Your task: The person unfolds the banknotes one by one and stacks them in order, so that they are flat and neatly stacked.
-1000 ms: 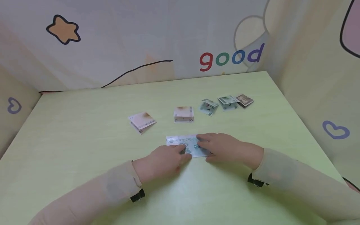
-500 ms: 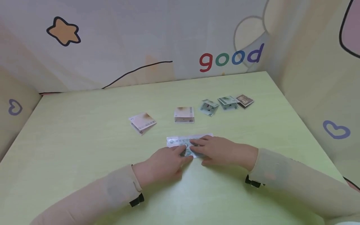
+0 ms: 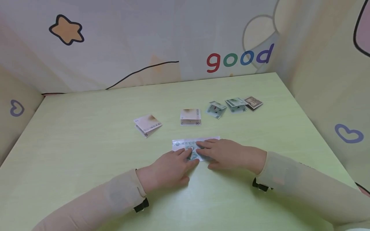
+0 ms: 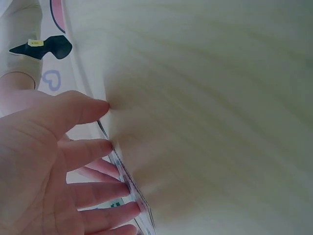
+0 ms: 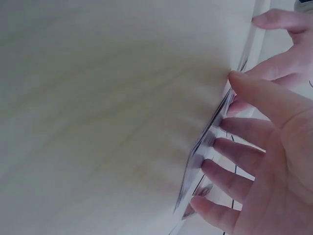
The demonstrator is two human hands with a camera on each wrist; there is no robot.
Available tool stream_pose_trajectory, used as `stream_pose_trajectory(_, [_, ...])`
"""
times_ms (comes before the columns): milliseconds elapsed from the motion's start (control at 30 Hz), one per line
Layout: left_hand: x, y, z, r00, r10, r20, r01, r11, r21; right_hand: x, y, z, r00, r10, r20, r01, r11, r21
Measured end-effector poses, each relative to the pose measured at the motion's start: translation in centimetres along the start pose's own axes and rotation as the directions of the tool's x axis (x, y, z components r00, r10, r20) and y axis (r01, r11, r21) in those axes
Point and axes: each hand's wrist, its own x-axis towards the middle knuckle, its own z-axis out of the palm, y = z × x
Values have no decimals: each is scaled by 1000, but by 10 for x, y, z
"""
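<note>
The left sleeve (image 3: 86, 203) is beige, with a greyish patch (image 3: 118, 194) near its cuff (image 3: 140, 183) and a black tab (image 3: 141, 205) beneath. Right of it, the beige right sleeve (image 3: 315, 189) carries a bow-shaped black piece (image 4: 57, 47) with a small yellow label (image 4: 35, 43).

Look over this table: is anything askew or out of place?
Mildly: the leftmost folded pink note sits aslant, unlike the squarely placed pink note beside it. At far right, a green note seems to overlap the brown note.
</note>
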Motion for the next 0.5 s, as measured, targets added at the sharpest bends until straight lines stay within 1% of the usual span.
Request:
stream_pose_trajectory(100, [0,0,0,999,-6,31,6,1000,-7,1,1,-1,1000,18,3,-18,1000,25])
stream_pose_trajectory(167, [-1,-1,0,999,-3,40,3,1000,-6,1,2,-2,1000,28,8,-29,999,27])
stream_pose_trajectory(367, [-1,-1,-1,999,20,36,-20,1000,8,4,3,-2,999,48,26,-48,999,11])
stream_pose_trajectory(500, [-1,-1,0,999,19,35,-20,1000,18,5,4,-1,999,49,25,-49,999,6])
